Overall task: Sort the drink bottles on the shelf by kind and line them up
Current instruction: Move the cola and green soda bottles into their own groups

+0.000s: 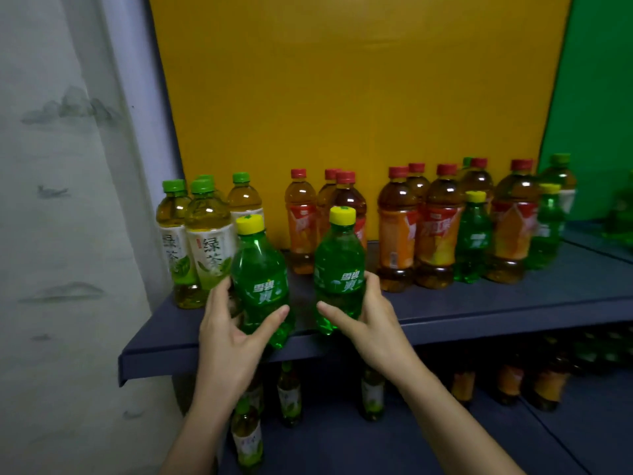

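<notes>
**Two green soda bottles held at the shelf edge**

The left hand wraps around a green soda bottle with a yellow cap; the thumb is in front and the other fingers are behind it. The bottle leans a little and sits at the front edge of the blue shelf. The right hand grips a second green soda bottle in the same way, upright, just beside the first one. Behind the left hand stand the green tea bottles with green caps, close together. More to the right, the red-capped tea bottles stand in a group, and two more green soda bottles stand among them. A yellow board covers the back.
</notes>
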`<state>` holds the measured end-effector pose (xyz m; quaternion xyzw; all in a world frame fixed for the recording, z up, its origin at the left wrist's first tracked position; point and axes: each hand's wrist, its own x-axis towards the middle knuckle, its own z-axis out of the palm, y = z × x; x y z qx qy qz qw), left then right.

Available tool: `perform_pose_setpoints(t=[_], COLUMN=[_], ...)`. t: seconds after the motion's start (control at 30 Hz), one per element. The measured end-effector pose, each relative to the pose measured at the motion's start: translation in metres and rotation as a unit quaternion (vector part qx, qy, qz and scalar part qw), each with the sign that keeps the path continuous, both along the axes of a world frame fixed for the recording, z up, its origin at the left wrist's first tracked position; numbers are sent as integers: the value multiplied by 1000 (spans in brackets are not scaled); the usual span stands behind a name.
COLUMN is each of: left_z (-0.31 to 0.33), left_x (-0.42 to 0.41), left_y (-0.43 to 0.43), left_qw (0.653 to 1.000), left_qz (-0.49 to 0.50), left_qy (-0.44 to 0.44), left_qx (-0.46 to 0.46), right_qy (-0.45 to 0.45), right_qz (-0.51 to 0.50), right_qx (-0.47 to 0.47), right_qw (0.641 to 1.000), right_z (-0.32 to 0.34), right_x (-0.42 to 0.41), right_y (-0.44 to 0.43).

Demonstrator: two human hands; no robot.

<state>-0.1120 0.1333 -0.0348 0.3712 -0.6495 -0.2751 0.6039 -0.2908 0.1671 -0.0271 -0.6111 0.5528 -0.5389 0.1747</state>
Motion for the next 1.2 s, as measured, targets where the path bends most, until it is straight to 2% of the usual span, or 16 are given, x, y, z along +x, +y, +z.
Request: perform_pose_setpoints(t=[0.13,0.3,0.57,0.87,1.2], left_z=[7,8,-13,-29,-33], left_x=[-55,-162,-350,-532,-729], left_y=[14,41,111,194,234], left_qw=[998,990,966,925,895], left_qz=[-66,-142,-257,-380,-447], left_qy=[-6,6,5,-1,-4], left_qx=[-15,-13,-6,-7,-3], right_qy=[-20,-26,-30,-49,-40], right_qz=[-60,-159,-310,-389,-459], right_qx=[-6,0,21,7,-11], right_qw=[998,987,950,920,888], right_z=[6,2,-11,-23,-32], right_x=[-60,-155,-313,-451,-612], right_y=[46,114,237,344,378])
